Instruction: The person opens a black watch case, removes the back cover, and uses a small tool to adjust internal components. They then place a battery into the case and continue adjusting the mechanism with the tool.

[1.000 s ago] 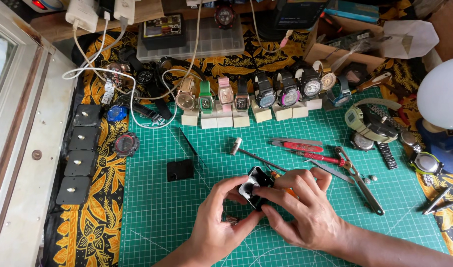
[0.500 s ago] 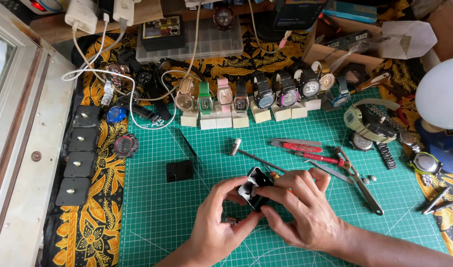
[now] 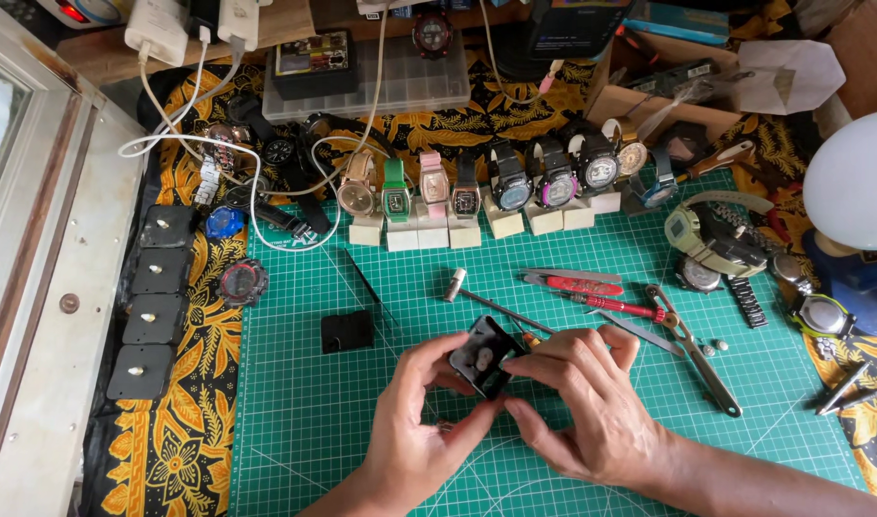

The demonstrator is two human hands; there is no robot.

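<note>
A small black clock movement (image 3: 480, 357) is held just above the green cutting mat (image 3: 295, 421), near its front middle. It is pinched on one side by the left hand (image 3: 414, 433) and on the other by the right hand (image 3: 582, 402), so both hands are closed on it, fingertips close together. A flat black square piece (image 3: 346, 331) lies on the mat to the left. A red-handled screwdriver (image 3: 618, 306) and metal pliers (image 3: 692, 348) lie to the right. A row of wristwatches (image 3: 477, 187) is set on small blocks along the mat's far edge.
</note>
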